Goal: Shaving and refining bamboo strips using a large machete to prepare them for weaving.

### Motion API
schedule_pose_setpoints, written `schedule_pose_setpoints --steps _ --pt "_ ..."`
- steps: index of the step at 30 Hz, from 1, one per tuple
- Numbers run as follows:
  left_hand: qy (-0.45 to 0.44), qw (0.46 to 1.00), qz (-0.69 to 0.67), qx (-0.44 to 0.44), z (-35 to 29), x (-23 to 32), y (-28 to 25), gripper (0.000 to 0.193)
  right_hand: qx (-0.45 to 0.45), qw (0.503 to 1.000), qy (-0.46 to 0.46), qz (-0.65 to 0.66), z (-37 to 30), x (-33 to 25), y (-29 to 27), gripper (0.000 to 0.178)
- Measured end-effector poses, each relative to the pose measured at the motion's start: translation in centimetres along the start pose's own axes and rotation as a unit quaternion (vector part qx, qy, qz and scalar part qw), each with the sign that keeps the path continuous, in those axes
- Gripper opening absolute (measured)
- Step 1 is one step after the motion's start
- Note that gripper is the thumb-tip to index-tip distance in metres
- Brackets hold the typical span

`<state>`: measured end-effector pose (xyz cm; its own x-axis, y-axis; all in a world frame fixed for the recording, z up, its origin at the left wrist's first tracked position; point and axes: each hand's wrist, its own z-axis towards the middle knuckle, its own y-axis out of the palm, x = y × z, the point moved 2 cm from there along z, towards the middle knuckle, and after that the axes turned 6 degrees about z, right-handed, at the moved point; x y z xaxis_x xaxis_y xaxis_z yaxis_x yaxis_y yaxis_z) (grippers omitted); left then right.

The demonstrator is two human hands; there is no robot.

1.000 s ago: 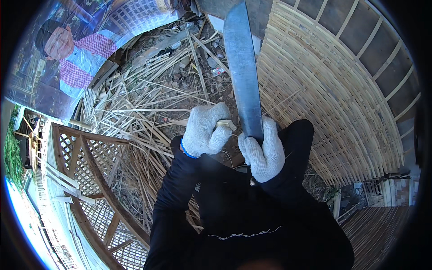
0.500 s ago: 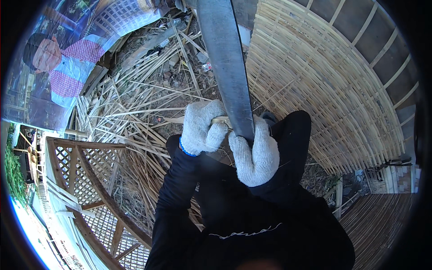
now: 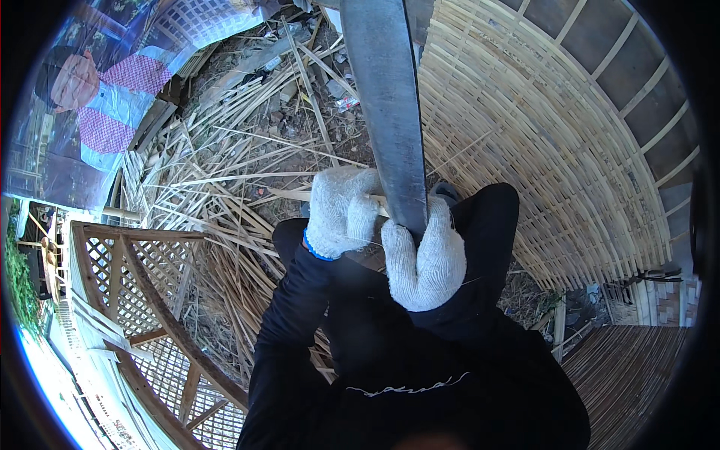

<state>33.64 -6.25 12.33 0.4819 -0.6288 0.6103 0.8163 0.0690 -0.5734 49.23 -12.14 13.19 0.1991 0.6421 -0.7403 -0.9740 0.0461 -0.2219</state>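
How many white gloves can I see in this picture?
2: one glove on the left hand, left of the knife; another on the right hand, at the knife's lower end. No others show.

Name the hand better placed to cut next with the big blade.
Probably the right: the right hand holds the big blade, while the left hand holds a pale strip beside it.

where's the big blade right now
In the head view, the blade runs from the right hand up to the top edge, left of the woven panel, its lower end just right of the left hand.
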Motion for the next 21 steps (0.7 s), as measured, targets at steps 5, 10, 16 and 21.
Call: schedule_pose_setpoints --steps 5,10,16,21 --pt "0.018 0.974 0.162 0.154 -1.2 0.9 1.4 0.04 -0.004 0.999 0.036 -0.011 -0.2 -0.1 0.6 0.038" --pt "0.078 0.914 0.269 0.294 -1.3 0.5 2.2 0.037 0.012 0.998 0.036 -0.042 -0.9 -0.6 1.0 0.057" --pt "0.014 0.983 0.095 0.155 -0.9 0.3 2.1 0.032 0.058 0.99 0.08 -0.097 -2.0 -0.2 1.5 0.065" --pt "-0.014 0.954 0.118 0.275 -1.4 -0.9 3.9 0.024 0.038 0.984 0.145 -0.094 -1.0 -0.3 1.1 0.068"
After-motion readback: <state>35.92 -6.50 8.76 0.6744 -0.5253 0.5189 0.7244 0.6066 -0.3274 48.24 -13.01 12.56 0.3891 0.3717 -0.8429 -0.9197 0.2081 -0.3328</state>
